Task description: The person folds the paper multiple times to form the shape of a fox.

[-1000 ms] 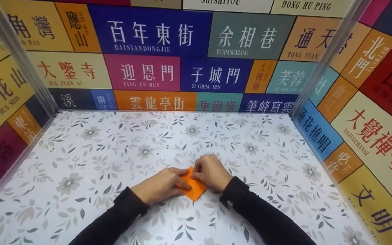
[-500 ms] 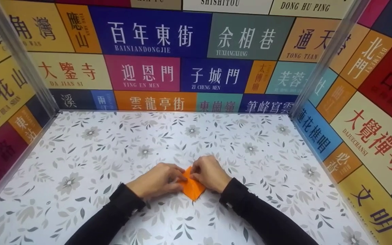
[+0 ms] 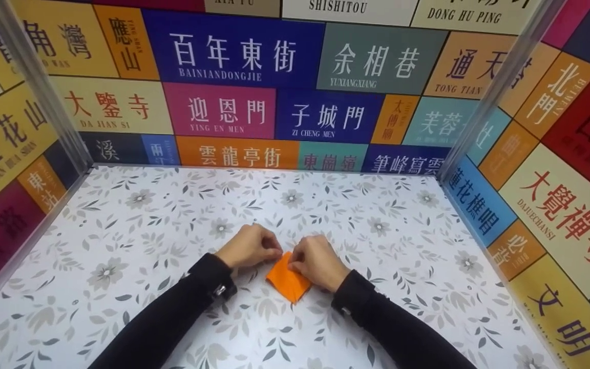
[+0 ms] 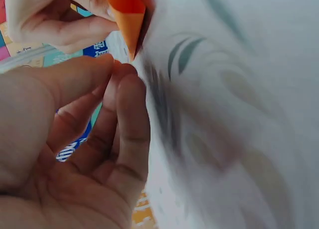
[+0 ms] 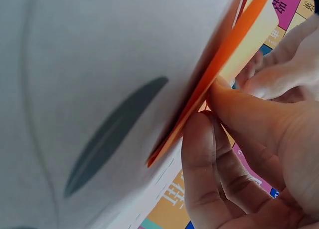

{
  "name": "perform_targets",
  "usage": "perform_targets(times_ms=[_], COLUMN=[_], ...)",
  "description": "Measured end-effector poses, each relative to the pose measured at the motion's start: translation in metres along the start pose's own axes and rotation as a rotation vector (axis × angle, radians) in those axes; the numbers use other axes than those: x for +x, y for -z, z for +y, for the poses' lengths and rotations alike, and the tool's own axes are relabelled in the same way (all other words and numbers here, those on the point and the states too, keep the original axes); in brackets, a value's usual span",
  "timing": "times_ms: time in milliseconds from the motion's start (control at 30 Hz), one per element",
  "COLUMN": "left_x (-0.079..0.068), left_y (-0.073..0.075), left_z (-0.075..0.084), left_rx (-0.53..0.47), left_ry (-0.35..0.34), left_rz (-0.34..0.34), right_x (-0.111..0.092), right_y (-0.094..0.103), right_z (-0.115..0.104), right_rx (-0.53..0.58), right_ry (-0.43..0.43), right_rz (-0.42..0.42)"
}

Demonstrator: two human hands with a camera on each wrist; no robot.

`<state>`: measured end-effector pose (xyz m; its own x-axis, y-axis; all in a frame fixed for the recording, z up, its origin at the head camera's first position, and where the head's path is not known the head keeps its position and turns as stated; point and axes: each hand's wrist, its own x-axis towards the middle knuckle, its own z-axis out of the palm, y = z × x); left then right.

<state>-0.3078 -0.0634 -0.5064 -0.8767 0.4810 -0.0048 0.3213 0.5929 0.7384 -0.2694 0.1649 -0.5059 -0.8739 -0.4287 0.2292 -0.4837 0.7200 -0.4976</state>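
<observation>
A small folded sheet of orange paper [image 3: 287, 283] lies on the table with a corner toward the camera. My right hand [image 3: 319, 262] pinches its right side between thumb and bent fingers. The right wrist view shows the thin orange edge of the paper [image 5: 212, 72] beside the thumb, with a paler inner side. My left hand [image 3: 250, 247] is at the paper's upper corner, thumb and forefinger tips together. In the left wrist view these fingertips sit right by the pointed end of the paper [image 4: 130, 27]; I cannot tell whether they grip it.
The table [image 3: 172, 307] is covered in white, printed with grey flowers and leaves. Colourful panels [image 3: 228, 46] with lettering stand along the back and both sides, joined by clear corner strips. Black sleeves [image 3: 172, 318] cover both forearms.
My left hand has slid off the paper's left part and moved up to its upper corner, uncovering that part. My right hand has stayed on the right side. The head view shifts slightly.
</observation>
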Motion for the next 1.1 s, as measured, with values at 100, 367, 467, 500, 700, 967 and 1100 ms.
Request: perform_targets(times_ms=[100,367,467,500,700,967,1100], left_x=[0.01,0.02,0.022,0.023,0.024,0.023,0.021], left_y=[-0.004,-0.006,-0.006,-0.006,-0.008,-0.004,-0.002], left_z=[0.0,0.004,0.007,0.008,0.009,0.007,0.008], left_rx=[-0.003,-0.038,-0.046,-0.049,-0.042,-0.034,-0.002], left_ry=[0.027,0.182,0.219,0.231,0.239,0.185,0.171], left_rz=[0.005,0.034,0.04,0.044,0.062,0.042,0.03], right_x=[-0.001,-0.002,-0.001,-0.001,0.002,0.006,0.007], right_y=[-0.002,-0.004,-0.001,0.0,0.002,0.005,0.005], right_z=[0.0,-0.001,0.0,0.0,0.0,0.002,0.003], right_rx=[0.005,0.039,0.041,0.04,0.055,0.089,0.095], right_ry=[0.012,-0.019,-0.032,-0.036,-0.066,-0.106,-0.109], right_rz=[0.006,-0.002,-0.003,-0.003,-0.031,-0.063,-0.061])
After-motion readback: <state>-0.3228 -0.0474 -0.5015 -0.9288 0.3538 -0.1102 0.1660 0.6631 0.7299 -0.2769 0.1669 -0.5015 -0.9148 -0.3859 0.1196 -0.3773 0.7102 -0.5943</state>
